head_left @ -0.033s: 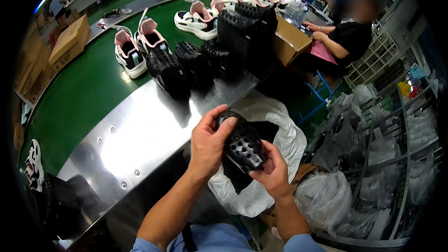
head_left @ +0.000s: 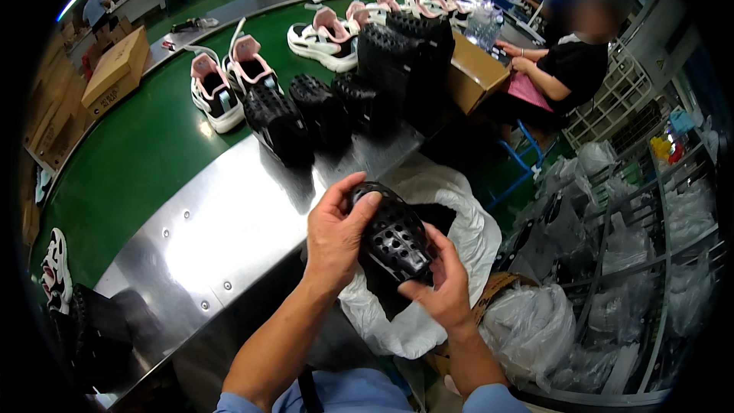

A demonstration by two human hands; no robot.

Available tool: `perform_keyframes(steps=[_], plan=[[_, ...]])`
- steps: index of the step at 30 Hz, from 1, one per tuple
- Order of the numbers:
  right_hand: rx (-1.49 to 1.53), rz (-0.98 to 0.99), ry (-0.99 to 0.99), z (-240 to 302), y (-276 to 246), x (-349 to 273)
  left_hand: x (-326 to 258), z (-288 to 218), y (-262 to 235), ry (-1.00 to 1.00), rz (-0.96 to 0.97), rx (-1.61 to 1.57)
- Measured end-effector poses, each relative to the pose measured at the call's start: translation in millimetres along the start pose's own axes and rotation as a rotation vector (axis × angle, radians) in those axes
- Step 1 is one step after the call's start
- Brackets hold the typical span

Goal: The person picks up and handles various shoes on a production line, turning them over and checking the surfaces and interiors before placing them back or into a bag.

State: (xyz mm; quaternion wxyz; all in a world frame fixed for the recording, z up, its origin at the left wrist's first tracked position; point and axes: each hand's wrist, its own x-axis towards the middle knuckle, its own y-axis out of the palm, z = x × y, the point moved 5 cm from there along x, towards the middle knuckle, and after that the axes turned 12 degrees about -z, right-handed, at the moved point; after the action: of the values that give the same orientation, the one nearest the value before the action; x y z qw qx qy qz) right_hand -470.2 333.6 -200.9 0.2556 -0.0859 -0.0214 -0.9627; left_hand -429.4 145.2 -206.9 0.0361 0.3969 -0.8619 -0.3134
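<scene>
A black perforated plastic shoe insert (head_left: 397, 239), rounded and dotted with round holes, is held in front of me above an open white bag (head_left: 472, 206). My left hand (head_left: 334, 239) is closed on its upper left side, the thumb lying over the top. At its lower right end, the fingers of my right hand (head_left: 445, 279) curl around the edge, partly hidden behind it. Dark contents show inside the bag. More black inserts stand in stacks (head_left: 277, 126) along the metal counter edge, with a taller stack (head_left: 390, 61) farther right.
White and pink sneakers (head_left: 216, 92) stand on the green conveyor (head_left: 130, 183) behind the metal ledge (head_left: 206, 237). To the far right, a seated person (head_left: 566, 69) works beside a cardboard box (head_left: 475, 73). Clear plastic bags (head_left: 535, 329) fill a rack at right.
Both hands and the shoe insert have shifted slightly left. My right thumb has moved a little down and left along the insert's lower end.
</scene>
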Motion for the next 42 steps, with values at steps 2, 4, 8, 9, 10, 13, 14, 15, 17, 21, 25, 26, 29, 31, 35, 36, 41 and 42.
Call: perform_keyframes(steps=[2,4,8,9,10,13,14,15,17,21,25,26,29,31,35,36,41,42], plan=[[-0.05,-0.046,-0.214,27.1,20.5,1.8,2.8,-22.6,-5.8,0.069,-0.011,0.01],[-0.307,-0.09,-0.282,24.9,28.8,10.1,3.1,-38.2,-7.8,0.056,-0.005,-0.053],[-0.083,-0.094,-0.149,25.2,43.0,50.8,10.8,-72.2,-26.0,0.111,-0.024,0.045],[-0.05,-0.165,-0.095,33.2,41.6,65.4,10.7,-78.1,-38.8,0.174,-0.08,0.199],[0.006,-0.235,-0.099,38.7,35.0,81.7,13.0,-82.5,-57.3,0.328,-0.087,0.481],[-0.06,-0.272,-0.183,40.0,27.7,135.7,17.6,-85.7,-115.3,0.519,-0.179,0.914],[-0.054,-0.274,-0.23,36.0,28.4,152.7,17.0,-87.5,-124.8,0.542,-0.229,0.999],[-0.132,-0.284,-0.281,30.0,30.1,169.8,17.7,-87.6,-131.8,0.644,-0.226,1.125],[-0.257,-0.288,-0.353,27.8,40.7,196.8,15.8,-85.4,-135.7,0.766,-0.203,1.159],[-0.435,-0.293,-0.392,23.7,71.0,230.9,9.5,-87.9,-135.4,0.887,-0.149,1.191],[-0.685,-0.362,-0.506,15.1,81.9,235.9,10.0,-87.9,-135.1,0.892,-0.137,1.167],[-0.786,-0.402,-0.565,14.1,86.7,231.9,9.5,-88.1,-134.1,0.902,-0.134,1.167],[-0.809,-0.428,-0.597,14.3,89.6,221.5,8.7,-87.7,-131.2,0.911,-0.137,1.205],[-0.866,-0.441,-0.664,13.6,78.2,219.2,10.5,-81.0,-127.7,0.916,-0.12,1.192],[-0.937,-0.441,-0.725,19.4,87.0,221.0,10.8,-78.9,-134.1,0.852,-0.156,1.16],[-0.9,-0.412,-0.718,23.0,85.2,219.3,12.4,-77.0,-133.4,0.841,-0.16,1.14],[-0.589,-0.378,-0.779,67.9,58.5,176.2,12.7,-76.0,-129.0,0.921,-0.117,1.158],[-0.595,-0.39,-0.776,74.6,50.6,166.4,11.8,-77.1,-126.7,0.924,-0.117,1.139]])
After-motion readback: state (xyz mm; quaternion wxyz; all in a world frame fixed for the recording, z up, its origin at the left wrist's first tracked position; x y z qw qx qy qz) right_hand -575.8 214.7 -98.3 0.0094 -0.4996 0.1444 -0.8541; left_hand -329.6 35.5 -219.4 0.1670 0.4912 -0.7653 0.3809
